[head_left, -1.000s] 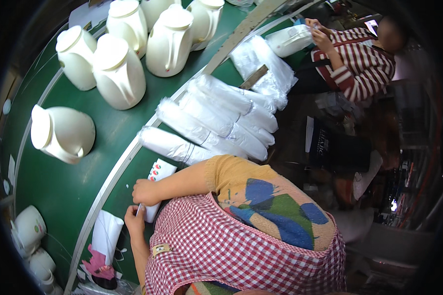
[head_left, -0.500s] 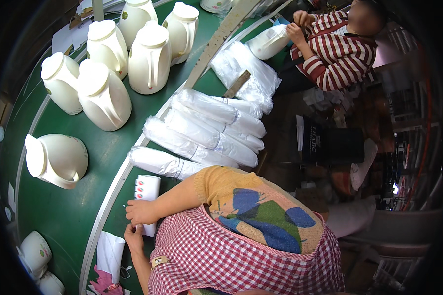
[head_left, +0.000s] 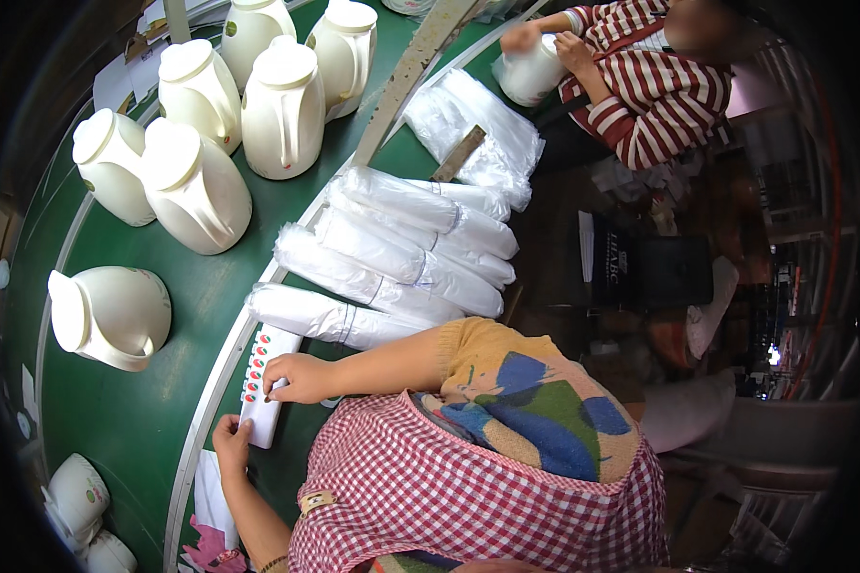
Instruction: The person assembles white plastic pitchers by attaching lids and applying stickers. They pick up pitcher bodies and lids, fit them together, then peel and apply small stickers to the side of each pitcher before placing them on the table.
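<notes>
A white pad of stickers (head_left: pixel 258 411) lies on the green table, with several round red-and-green stickers along its left edge. My left hand (head_left: pixel 229 444) grips the pad's lower end, thumb on top. Over the pad's right side is my right hand (head_left: pixel 298 378), its thumb and fingers pinched together near the stickers. Whatever sits between those fingertips is too small to make out. Just beyond the right forearm are rolled bundles of clear plastic bags (head_left: pixel 344 320).
Several cream jugs (head_left: pixel 282 115) stand on the green surface (head_left: pixel 162 420) beyond a pale metal rail (head_left: pixel 205 420). One jug (head_left: pixel 115 315) stands apart. A white cloth (head_left: pixel 215 492) and pink cloth (head_left: pixel 210 546) lie near my left arm. A person in stripes (head_left: pixel 640 86) handles a jug (head_left: pixel 527 74).
The pad has moved lower left and tilts, showing more stickers. My right hand has shifted up and right, my left hand to the left. The other person's jug is now more upright.
</notes>
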`<state>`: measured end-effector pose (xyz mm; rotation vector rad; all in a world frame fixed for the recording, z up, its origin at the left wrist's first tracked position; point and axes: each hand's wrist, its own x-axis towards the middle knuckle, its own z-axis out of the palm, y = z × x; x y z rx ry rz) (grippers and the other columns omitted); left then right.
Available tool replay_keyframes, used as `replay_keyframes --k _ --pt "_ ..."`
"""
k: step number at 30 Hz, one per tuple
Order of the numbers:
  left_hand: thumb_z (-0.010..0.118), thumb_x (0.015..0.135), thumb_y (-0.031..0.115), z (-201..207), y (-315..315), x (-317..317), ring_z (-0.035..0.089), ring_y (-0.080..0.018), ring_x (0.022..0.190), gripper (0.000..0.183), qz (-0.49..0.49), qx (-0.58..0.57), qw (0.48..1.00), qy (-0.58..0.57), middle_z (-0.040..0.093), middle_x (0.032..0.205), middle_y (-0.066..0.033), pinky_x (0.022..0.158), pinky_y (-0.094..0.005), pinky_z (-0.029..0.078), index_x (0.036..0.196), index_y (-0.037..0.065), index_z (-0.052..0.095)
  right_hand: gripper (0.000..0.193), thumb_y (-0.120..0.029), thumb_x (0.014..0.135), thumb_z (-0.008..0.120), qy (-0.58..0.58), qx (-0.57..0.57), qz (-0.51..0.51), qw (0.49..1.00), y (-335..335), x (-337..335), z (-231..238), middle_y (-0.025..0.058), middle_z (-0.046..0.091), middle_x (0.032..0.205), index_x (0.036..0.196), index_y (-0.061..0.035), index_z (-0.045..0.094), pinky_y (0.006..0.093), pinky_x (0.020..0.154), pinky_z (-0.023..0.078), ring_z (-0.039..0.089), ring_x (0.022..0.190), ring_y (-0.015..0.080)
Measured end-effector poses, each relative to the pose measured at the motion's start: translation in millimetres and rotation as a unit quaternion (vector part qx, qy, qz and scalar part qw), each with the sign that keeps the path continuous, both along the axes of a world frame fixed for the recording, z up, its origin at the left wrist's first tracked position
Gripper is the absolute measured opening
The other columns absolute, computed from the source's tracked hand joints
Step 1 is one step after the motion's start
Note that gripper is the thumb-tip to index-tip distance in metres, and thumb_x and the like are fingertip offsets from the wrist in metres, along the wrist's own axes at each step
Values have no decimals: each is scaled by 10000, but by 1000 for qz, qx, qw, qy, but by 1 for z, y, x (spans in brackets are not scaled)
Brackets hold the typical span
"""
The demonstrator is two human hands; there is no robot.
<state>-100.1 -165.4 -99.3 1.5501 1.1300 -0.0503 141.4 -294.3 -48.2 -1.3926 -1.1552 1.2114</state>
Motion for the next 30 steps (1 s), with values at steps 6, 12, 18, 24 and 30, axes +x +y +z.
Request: replay_keyframes --k 6,12,18,24,30 --pt "625 785 80 7 16 2 546 -141 711 128 -26 187 979 81 583 772 -42 663 -275 459 875 -5 592 132 -109 770 620 33 7 -21 999 4 -1 -9 84 617 896 870 -28 648 301 756 463 594 838 198" --pt "526 912 186 101 80 33 456 -193 1107 386 249 245 912 -218 493 1196 -114 963 -300 339 1238 7 421 139 -118 769 629 76 -15 -25 997 7 -4 -8 89 637 875 868 -25 656 303 734 476 606 795 183" --pt "440 954 237 102 91 80 423 -211 1191 412 203 199 921 -267 486 1234 -139 1023 -326 286 1283 0 370 129 -96 770 614 82 -26 -35 996 6 -1 -6 87 646 861 864 -19 656 290 725 474 605 778 163" --pt "401 974 239 69 120 76 497 -183 1054 270 135 151 940 -274 574 1030 -101 991 -340 329 1072 7 499 149 -94 780 607 102 -42 -43 993 7 0 -10 95 632 869 897 -8 636 291 731 470 601 788 169" --pt "398 980 215 82 144 88 487 -145 832 215 202 74 883 -418 503 839 -37 857 -317 396 969 21 489 152 -86 794 606 77 -42 -30 996 7 7 -14 88 633 897 922 -10 632 300 757 474 603 817 175"
